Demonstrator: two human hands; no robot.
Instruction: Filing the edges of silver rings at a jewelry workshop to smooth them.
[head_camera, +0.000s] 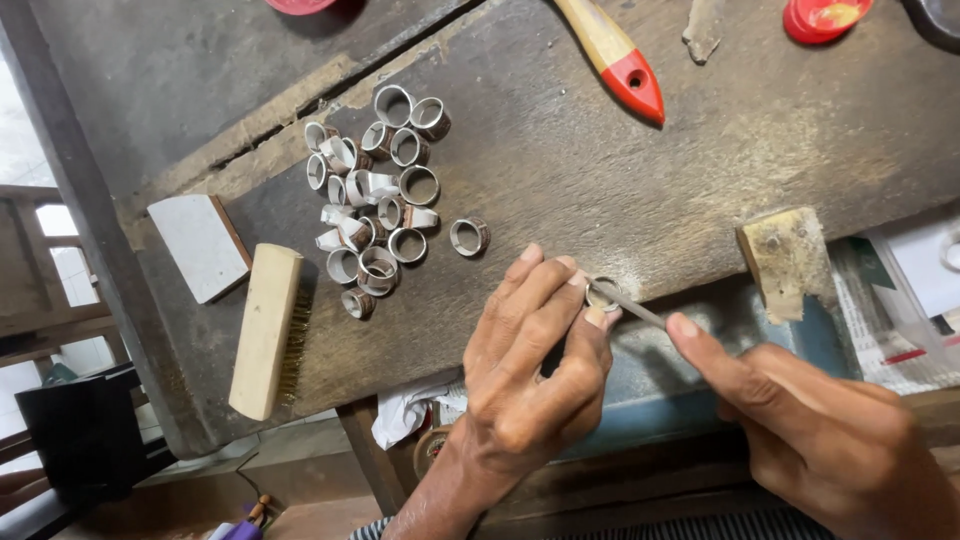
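Two hands work one ring (603, 293): left hand (535, 365) pinches it, right hand (810, 430) grips a thin file (632, 303) — a slip (likely sideways) could nick fingertips (598, 318).

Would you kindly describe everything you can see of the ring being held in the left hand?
The ring is a small band, silvery-grey and metallic-looking, mostly hidden by the fingers. The left hand pinches it between thumb and fingertips at the worn wooden bench edge. A thin grey file-like tool, held by the right hand, passes through or across its opening. Its finish is too small to tell.
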